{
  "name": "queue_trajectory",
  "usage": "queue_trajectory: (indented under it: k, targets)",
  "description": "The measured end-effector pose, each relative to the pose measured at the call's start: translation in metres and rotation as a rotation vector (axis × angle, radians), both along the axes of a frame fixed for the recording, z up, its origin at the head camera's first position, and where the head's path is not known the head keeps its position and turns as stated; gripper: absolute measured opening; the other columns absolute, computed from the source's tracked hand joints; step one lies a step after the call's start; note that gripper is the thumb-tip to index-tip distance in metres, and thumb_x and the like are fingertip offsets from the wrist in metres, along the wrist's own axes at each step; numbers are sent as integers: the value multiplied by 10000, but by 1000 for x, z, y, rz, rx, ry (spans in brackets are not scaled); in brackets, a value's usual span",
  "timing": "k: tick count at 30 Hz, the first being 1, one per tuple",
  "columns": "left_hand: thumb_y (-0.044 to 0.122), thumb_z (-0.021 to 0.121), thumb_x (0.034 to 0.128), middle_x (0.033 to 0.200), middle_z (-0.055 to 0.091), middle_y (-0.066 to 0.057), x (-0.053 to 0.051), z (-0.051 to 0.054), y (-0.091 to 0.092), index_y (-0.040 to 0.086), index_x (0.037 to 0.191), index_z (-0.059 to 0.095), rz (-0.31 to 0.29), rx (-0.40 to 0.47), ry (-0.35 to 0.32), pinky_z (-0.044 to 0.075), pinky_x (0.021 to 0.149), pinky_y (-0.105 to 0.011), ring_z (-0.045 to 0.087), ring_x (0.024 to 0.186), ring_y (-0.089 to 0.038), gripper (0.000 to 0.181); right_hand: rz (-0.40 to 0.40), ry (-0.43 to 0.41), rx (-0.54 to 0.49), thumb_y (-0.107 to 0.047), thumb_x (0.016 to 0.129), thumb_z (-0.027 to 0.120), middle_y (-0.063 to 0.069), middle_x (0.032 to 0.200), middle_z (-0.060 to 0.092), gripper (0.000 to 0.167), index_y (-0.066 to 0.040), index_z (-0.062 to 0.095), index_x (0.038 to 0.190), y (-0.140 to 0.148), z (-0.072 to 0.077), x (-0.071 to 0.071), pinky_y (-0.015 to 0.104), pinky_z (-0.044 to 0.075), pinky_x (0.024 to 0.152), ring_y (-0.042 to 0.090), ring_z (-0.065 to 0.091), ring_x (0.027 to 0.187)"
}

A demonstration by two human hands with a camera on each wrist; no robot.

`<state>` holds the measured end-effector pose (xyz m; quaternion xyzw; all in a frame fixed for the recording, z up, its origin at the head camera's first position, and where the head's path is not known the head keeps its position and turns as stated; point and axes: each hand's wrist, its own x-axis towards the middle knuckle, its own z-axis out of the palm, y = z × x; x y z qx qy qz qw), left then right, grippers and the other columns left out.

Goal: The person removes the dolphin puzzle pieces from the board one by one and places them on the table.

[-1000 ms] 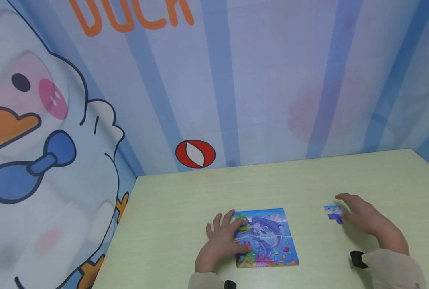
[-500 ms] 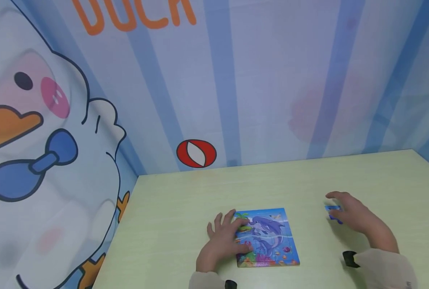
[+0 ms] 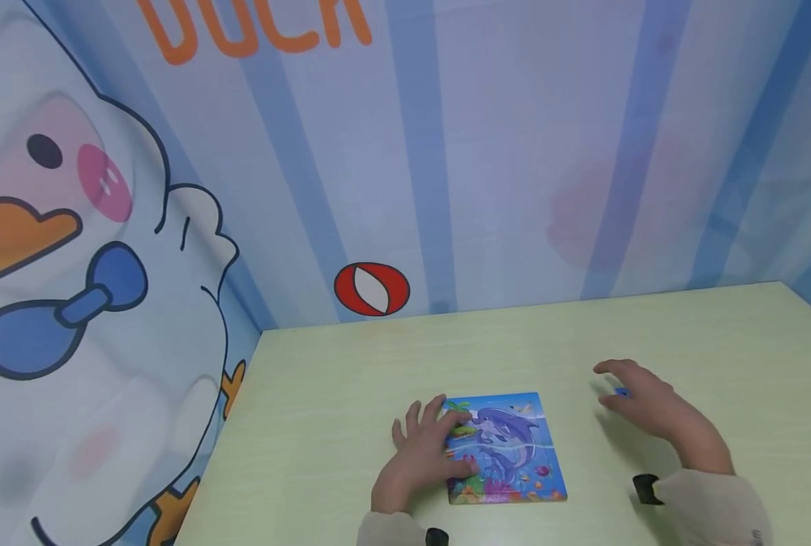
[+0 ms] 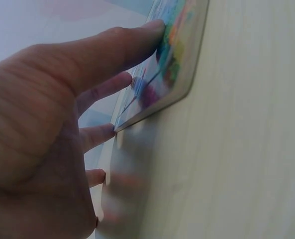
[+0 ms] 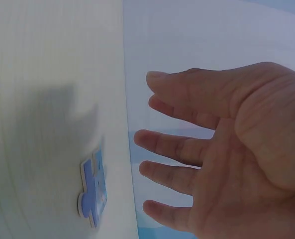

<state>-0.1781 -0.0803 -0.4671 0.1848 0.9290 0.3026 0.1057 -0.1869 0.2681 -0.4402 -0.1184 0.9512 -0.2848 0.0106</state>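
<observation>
A square dolphin jigsaw puzzle [image 3: 507, 447] lies flat on the pale table. My left hand [image 3: 419, 451] rests on its left side with fingers spread; in the left wrist view the thumb [image 4: 137, 42] presses on the picture's edge area. To the right, my right hand [image 3: 644, 398] hovers above the table with fingers apart and nothing between them. Beneath it a loose blue and purple puzzle piece [image 5: 93, 189] lies on the table, apart from the fingers; in the head view the hand hides most of it.
The table [image 3: 323, 417] meets a striped blue fabric backdrop [image 3: 501, 152] along its back edge. A large printed duck [image 3: 105, 341] covers the backdrop at the left, and a red and white ball [image 3: 372, 289] is printed near the table's rear edge.
My right hand has moved left over the loose puzzle piece, which stays where it was and is now mostly covered. The left hand keeps its place on the puzzle.
</observation>
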Motion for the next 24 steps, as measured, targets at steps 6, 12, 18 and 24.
queue_trajectory:
  k: [6, 12, 18, 24]
  targets:
    - [374, 855, 788, 1596, 303, -137, -1, -1, 0, 216, 1352, 606, 5, -1, -5, 52, 1067, -791, 130, 1463, -500, 636, 13, -18, -19, -64, 944, 649, 400, 1338, 481, 424, 122, 524, 1303, -10, 2, 1, 712, 396, 938, 594, 445, 1231]
    - [365, 858, 786, 1595, 305, -140, -1, 1, 0, 210, 1350, 609, 5, -2, -10, 49, 1068, -791, 130, 1462, -502, 636, 29, -59, -4, -93, 947, 658, 387, 1354, 479, 442, 112, 523, 1315, -23, 4, 0, 707, 384, 967, 583, 435, 1257]
    - [370, 858, 787, 1596, 303, -138, -1, 2, 0, 215, 1351, 601, 8, -10, -12, 54, 1071, -788, 133, 1462, -506, 639, 87, -59, -6, -98, 939, 668, 354, 1337, 512, 444, 103, 533, 1312, -36, 3, 0, 656, 420, 975, 552, 477, 1242]
    - [364, 860, 788, 1593, 307, -144, 0, 4, 1, 208, 1360, 603, 5, -8, -11, 56, 1069, -790, 138, 1460, -510, 647, 105, -47, 17, -89, 931, 684, 334, 1331, 529, 439, 86, 547, 1310, -45, 5, 2, 642, 430, 977, 538, 497, 1233]
